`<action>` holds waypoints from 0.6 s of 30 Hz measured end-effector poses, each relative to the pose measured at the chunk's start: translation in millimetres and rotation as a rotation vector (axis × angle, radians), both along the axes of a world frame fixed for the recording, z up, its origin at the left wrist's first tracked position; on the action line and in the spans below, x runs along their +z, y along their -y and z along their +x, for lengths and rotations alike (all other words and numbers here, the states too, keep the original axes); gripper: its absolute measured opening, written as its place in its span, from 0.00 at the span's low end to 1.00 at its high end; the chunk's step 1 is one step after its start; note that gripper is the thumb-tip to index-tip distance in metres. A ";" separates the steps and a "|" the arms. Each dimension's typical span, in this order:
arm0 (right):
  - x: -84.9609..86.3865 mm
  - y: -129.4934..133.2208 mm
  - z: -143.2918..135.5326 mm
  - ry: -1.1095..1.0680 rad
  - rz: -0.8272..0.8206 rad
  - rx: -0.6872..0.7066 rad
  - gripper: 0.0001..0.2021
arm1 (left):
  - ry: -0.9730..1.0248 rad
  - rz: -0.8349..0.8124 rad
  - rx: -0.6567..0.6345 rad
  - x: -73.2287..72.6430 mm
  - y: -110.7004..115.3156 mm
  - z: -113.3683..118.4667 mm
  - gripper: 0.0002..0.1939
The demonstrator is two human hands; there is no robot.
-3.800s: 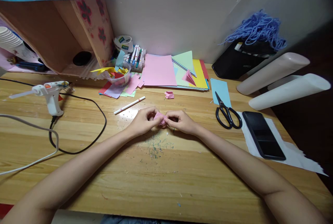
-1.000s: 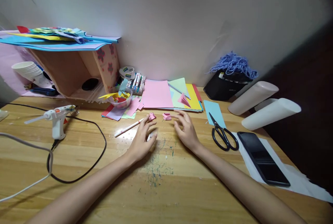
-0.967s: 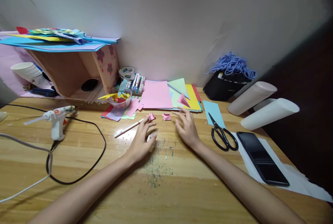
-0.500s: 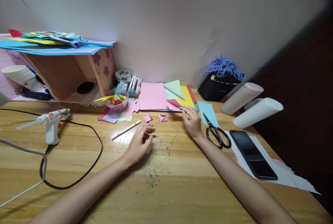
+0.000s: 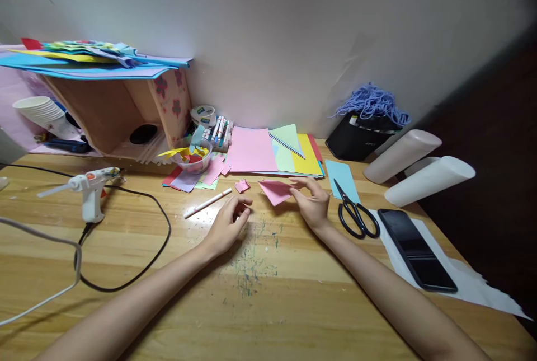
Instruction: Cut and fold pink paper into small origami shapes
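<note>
A piece of pink paper is pinched between the thumb and fingers of my right hand, held just above the table. My left hand rests on the table with its fingers loosely curved and apart, nothing in it. Just beyond its fingertips lies a small folded pink paper piece. A white marker lies to the left of my left hand. Black-handled scissors lie to the right of my right hand, their tips on a light blue paper strip.
Coloured paper sheets lie at the back, beside a plastic bowl of scraps. A glue gun with its cable stands left. Right are a phone, white tubes and a black container with blue yarn.
My right hand has brought the pink paper slightly nearer, and it now hides the second small pink piece. My left hand has hardly moved. The whole view has shifted a little.
</note>
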State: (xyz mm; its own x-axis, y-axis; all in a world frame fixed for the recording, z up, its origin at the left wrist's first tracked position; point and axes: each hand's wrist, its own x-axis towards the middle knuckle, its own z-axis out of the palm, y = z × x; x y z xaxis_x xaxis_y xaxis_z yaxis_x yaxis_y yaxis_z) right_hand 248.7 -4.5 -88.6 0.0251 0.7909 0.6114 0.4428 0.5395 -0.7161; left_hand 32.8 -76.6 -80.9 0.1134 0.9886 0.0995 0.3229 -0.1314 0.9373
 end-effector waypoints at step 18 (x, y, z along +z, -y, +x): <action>-3.1 11.7 -12.1 -0.209 -0.194 0.147 0.06 | 0.149 -0.075 -0.037 2.4 -2.0 2.8 0.14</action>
State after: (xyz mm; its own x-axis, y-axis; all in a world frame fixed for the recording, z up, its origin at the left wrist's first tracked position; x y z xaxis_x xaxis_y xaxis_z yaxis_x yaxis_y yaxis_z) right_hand 236.7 -16.2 -91.7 0.0112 0.8968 0.4424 0.2023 0.4312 -0.8793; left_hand 35.6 -74.6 -78.5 0.1396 0.9892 0.0436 0.1758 -0.0680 0.9821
